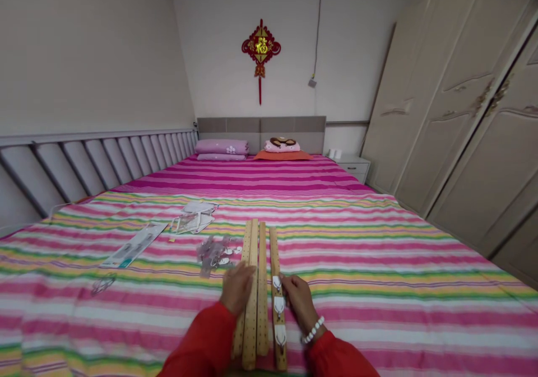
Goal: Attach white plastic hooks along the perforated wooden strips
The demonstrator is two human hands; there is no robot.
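Several long wooden strips (pixel 263 287) dotted with small holes lie lengthwise on the striped bedspread in front of me. My left hand (pixel 238 287) rests on the left-hand strips, palm down, fingers stretched over them. Apart from that bundle, on the right, lies a single wooden strip (pixel 274 254). Three white hooks (pixel 279 307) with metal loops sit in a row along its near half. At the farthest of these hooks, my right hand (pixel 299 296) pinches its edge between thumb and fingers; the fingertips are partly hidden.
Clear plastic pieces with small white hooks (pixel 214 254) lie left of the strips. Further left are a flat packet (pixel 135 245), torn packaging (pixel 194 218) and a small wiry bundle (pixel 103 283). A bed rail (pixel 84 164) runs along the left; wardrobes (pixel 454 102) stand at right.
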